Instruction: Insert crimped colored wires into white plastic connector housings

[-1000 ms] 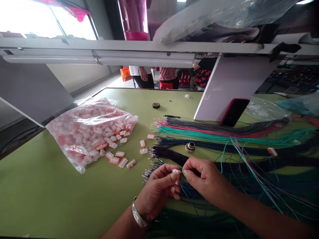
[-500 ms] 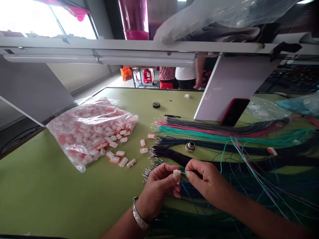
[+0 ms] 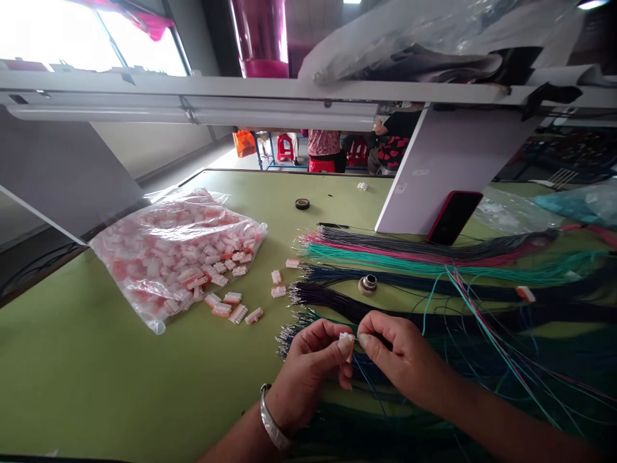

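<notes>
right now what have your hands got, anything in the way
Left hand holding small white connector. Right hand pinched beside it. Loose coloured wires spread under right hand.

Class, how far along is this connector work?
Early, it seems. Done: one connector on wires at right. In hand: the left hand and right hand pinch a white connector at wire ends. Remaining: a well-filled bag of connectors, loose connectors, many wire bundles.

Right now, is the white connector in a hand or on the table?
In a hand: the left hand pinches the connector up above the table.
</notes>
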Motion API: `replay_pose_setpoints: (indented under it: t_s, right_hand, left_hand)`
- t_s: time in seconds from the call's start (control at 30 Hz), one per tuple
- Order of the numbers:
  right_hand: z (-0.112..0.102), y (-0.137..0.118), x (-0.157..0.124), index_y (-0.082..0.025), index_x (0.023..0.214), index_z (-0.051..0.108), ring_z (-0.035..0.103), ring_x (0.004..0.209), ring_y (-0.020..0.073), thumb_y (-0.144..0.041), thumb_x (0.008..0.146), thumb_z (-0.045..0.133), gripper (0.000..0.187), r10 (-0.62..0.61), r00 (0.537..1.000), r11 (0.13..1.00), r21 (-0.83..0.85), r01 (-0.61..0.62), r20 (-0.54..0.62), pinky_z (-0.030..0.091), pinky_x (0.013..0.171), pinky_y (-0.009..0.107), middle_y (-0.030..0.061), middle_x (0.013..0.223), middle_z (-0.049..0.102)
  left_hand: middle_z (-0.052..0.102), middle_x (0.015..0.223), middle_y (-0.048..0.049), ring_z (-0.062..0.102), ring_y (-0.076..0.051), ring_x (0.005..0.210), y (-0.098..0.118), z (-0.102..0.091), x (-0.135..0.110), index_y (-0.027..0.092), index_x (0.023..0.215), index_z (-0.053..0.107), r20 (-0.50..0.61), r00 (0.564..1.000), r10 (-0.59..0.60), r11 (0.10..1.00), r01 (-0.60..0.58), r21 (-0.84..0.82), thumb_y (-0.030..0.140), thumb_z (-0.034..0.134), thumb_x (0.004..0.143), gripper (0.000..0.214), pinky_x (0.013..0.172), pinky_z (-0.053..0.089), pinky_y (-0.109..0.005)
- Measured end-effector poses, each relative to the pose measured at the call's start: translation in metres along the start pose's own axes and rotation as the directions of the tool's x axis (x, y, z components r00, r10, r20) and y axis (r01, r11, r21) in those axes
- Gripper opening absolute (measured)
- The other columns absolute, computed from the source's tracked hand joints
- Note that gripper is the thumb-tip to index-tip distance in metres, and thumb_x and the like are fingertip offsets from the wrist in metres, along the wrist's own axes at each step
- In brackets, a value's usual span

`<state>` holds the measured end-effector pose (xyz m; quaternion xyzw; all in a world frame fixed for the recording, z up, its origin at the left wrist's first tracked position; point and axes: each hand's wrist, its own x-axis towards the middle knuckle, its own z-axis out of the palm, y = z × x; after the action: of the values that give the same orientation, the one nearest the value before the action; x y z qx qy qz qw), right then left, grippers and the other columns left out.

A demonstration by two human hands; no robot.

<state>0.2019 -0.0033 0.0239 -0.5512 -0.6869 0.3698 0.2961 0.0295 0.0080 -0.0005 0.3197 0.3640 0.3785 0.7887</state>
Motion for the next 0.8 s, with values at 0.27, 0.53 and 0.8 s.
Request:
replay_pose_setpoints:
  t_s: [0.27,0.53,0.8]
  right_hand:
    - [0.009,0.001,-0.004,-0.019,0.071,0.050,0.046,0.058,0.0114,-0.024,0.091,0.048,0.021,-0.041,0.997,0.999,-0.022,0.039,-0.068,0.036,0.053,0.023,-0.0030,0.064,0.051]
    - [0.007,0.004,-0.005,-0.019,0.077,0.054,0.050,0.063,0.0131,-0.028,0.095,0.044,0.023,-0.039,0.998,0.999,0.009,0.039,-0.054,0.040,0.057,0.024,-0.0013,0.068,0.056]
    - [0.017,0.009,-0.007,-0.020,0.074,0.050,0.051,0.061,0.0130,-0.028,0.096,0.044,0.024,-0.092,0.989,0.995,-0.039,0.088,-0.113,0.039,0.057,0.026,-0.0008,0.068,0.054]
  left_hand:
    - [0.060,0.063,-0.0004,0.053,-0.009,0.051,-0.003,0.000,0.000,0.014,0.084,0.063,0.024,1.000,0.013,1.000,-0.014,0.025,0.030,0.075,0.077,0.022,0.047,0.046,-0.022]
    - [0.059,0.060,0.0004,0.051,-0.008,0.049,-0.003,0.000,0.000,0.013,0.084,0.064,-0.006,1.000,-0.010,0.998,0.010,-0.054,0.027,0.077,0.074,0.022,0.045,0.045,-0.020]
    - [0.059,0.059,-0.0003,0.052,-0.009,0.048,-0.005,0.004,-0.002,0.013,0.080,0.064,-0.016,1.000,-0.022,0.999,0.021,-0.044,0.030,0.078,0.071,0.024,0.045,0.044,-0.021]
